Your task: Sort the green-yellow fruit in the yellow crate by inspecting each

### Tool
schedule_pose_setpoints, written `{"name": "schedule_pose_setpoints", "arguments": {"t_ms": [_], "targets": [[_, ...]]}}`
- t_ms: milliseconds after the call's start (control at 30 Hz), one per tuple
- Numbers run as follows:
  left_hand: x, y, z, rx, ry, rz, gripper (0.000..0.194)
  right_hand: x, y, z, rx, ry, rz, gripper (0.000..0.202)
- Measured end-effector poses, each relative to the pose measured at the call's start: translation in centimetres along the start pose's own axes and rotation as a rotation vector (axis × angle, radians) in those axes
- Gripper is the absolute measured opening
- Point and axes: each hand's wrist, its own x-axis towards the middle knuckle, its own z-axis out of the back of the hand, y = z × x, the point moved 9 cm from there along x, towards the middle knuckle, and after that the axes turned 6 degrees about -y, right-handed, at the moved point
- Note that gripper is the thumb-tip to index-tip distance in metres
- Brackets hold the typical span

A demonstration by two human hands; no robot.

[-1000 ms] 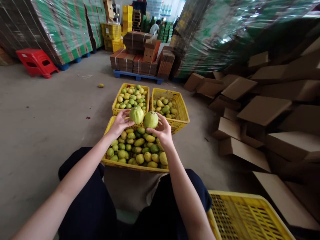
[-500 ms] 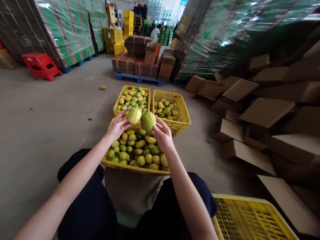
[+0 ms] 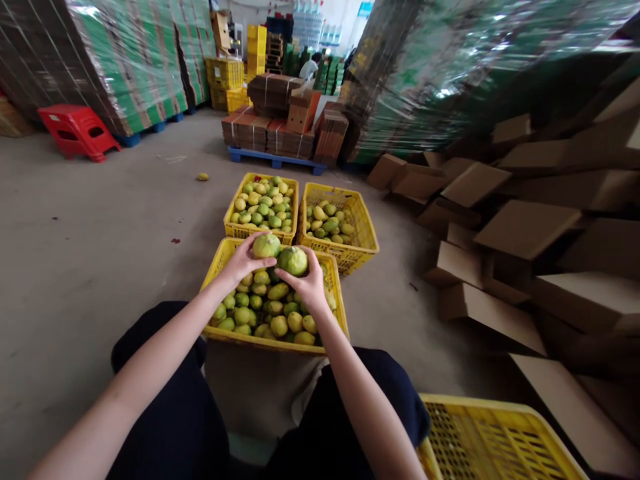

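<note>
Over the near yellow crate [image 3: 273,345], my left hand [image 3: 245,259] grips a pale yellow-green lemon [image 3: 266,245], thumb beneath it. Close beside it, my right hand [image 3: 309,283] is closed round a greener lemon [image 3: 293,261], its ridged end turned up. Whether the two fruits touch is hard to tell. Below both hands, many yellow and green lemons [image 3: 277,308] fill the near crate, which stands between my knees.
Behind stand a full left crate [image 3: 260,232] and a partly filled right crate [image 3: 367,233]. Another yellow crate [image 3: 495,407] is by my right leg. Cardboard boxes [image 3: 530,227] heap up on the right. A red stool [image 3: 77,130] and one stray fruit [image 3: 202,177] are at left.
Both hands have come lower and nearer to me with the lemons. The lemons are turned, showing other sides, and my fingers wrap further round them.
</note>
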Motion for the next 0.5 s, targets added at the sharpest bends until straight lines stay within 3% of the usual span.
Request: {"name": "schedule_pose_setpoints", "arguments": {"t_ms": [167,267,367,500], "targets": [[-1.2,-2.4,-1.2,0.064,0.084,-0.173,0.064,-0.2,2.2,1.5,-0.016,-0.073,0.112,0.056],[-1.7,-3.0,-1.3,0.055,0.09,-0.188,0.064,-0.4,3.0,1.9,0.031,-0.079,0.123,0.058],[-1.7,-1.9,-1.1,0.039,0.093,-0.07,0.064,-0.2,2.3,2.1,0.081,-0.12,0.052,0.057],[-1.8,1.9,-1.0,-0.123,0.002,0.281,0.041,0.3,-1.8,0.4,0.407,-0.107,-0.312,0.041]]}}
